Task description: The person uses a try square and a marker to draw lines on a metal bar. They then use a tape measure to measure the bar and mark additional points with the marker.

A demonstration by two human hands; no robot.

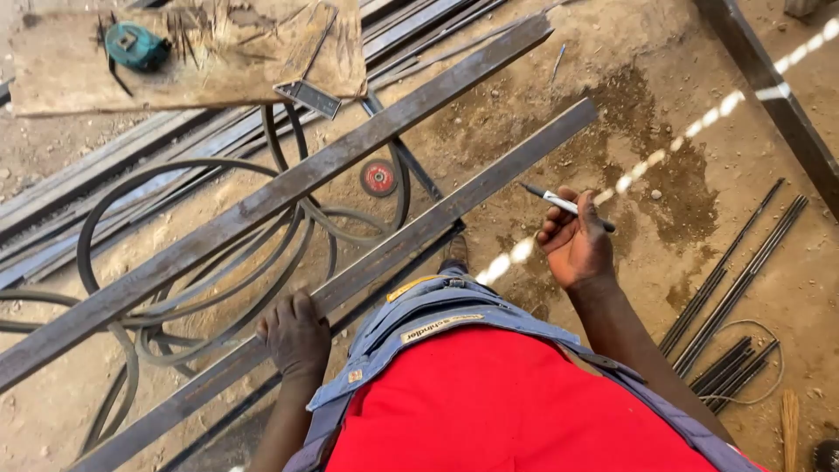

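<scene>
The person's left hand (297, 334) rested palm down on the nearer of two long flat steel bars (411, 238), its fingers curled over the bar's far edge and gripping it. The right hand (574, 245) was held up in the air to the right of that bar, apart from it, closed around a slim pen-like marker (564, 205) with a silver body and dark ends, its tip pointing up and to the left.

The nearer bar ran slantwise from the lower left to the upper right. A second steel bar (288, 188), much the same, lay beyond it and ran nearly parallel, the two well apart. Under and between them, black cable (175, 262) lay in loose loops on the sandy ground (629, 105). A small red grinding disc (378, 178) lay on the ground just past the loops.

At the upper left stood a worn wooden desk (70, 70) carrying a teal tape measure (135, 45) and a scatter of thin rods. To the right, a bundle of thin dark metal rods (734, 288) lay on the ground. A damp, dark patch stained the sand beyond the right hand.
</scene>
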